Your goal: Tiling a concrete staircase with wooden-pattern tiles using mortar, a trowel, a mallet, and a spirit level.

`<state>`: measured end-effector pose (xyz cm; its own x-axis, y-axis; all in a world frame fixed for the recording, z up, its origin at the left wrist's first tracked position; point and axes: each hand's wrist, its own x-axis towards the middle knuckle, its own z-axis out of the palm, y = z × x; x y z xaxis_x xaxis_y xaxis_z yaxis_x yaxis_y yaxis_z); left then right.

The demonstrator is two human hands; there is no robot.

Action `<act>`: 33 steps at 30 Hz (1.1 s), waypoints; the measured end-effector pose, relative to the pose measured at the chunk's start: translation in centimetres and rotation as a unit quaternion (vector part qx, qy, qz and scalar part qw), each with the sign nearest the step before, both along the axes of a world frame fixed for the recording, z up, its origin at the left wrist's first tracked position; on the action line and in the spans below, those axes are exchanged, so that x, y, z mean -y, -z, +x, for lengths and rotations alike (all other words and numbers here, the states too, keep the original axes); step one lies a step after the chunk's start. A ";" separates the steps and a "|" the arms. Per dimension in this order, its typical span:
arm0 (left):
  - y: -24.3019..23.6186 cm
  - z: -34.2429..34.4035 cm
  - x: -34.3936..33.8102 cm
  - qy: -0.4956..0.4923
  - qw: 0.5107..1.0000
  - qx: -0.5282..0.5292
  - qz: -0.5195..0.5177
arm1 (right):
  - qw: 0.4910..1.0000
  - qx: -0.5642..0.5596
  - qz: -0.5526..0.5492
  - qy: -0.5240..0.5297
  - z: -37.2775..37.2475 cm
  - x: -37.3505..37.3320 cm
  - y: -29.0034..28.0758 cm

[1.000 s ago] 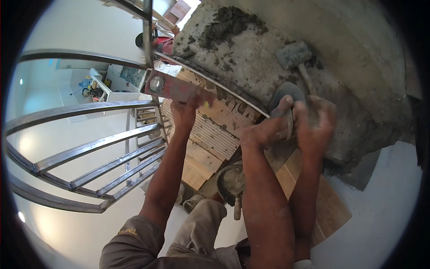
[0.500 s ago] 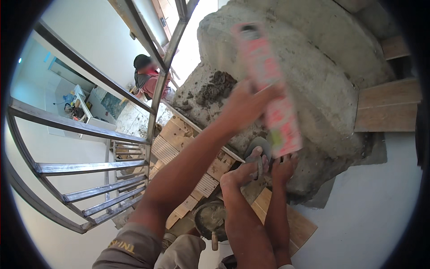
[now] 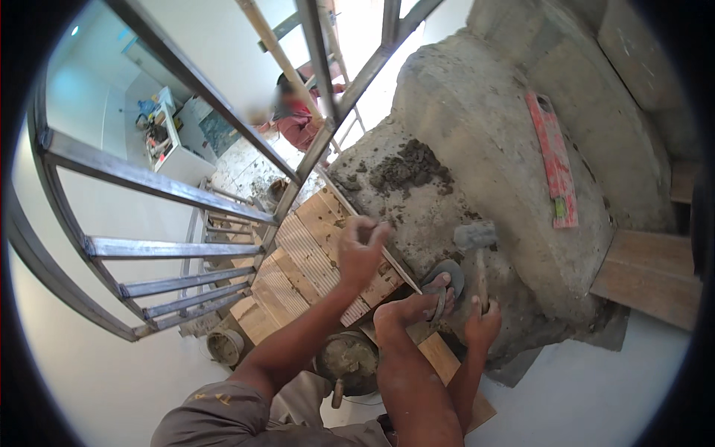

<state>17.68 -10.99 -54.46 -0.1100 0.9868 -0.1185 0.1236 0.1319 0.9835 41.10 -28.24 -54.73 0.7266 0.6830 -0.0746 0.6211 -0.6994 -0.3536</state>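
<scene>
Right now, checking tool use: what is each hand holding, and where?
Right hand grips the mallet low on its handle; left hand holds nothing.

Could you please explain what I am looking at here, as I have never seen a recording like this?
There is no machine: a person wears a wide-angle camera on the head, looking down at their own hands, so straight edges bend near the rim. They are on a rough concrete stair beside a metal railing. The right hand grips the handle of a mallet. The left hand is raised with fingers curled, nothing visible in it. Between them is the person's foot in a sandal. On the concrete lie a heap of mortar and a red level. A bucket stands below, and another person works further down.
</scene>
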 end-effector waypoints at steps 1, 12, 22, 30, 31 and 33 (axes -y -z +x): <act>0.4 -2.0 -0.1 -0.009 0.997 -0.029 -0.072 | 0.995 -0.104 0.006 -0.003 -0.2 0.4 -1.1; -2.6 -11.7 -5.3 0.064 0.986 -0.073 -0.138 | 0.834 -0.456 -0.126 -0.282 -6.8 -4.9 -8.1; 2.9 -6.5 -2.4 0.129 0.942 -0.157 -0.266 | 0.786 -0.244 -0.200 -0.532 -14.7 -8.3 5.5; 10.2 -2.2 -2.7 0.212 0.907 0.002 -0.365 | 0.822 -0.284 -0.151 -0.470 -17.8 -9.1 11.7; 12.1 -1.0 -2.8 0.241 0.911 0.004 -0.335 | 0.834 -0.297 -0.100 -0.455 -17.0 -8.6 14.7; 12.8 0.7 -3.2 0.304 0.905 0.008 -0.296 | 0.839 -0.320 -0.066 -0.434 -16.4 -6.8 17.0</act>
<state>18.34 -7.78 -67.22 0.4393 0.6272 -0.6431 0.3367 0.5487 0.7652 24.67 -21.46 -71.77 -0.2590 0.8893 -0.3769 0.6294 -0.1406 -0.7642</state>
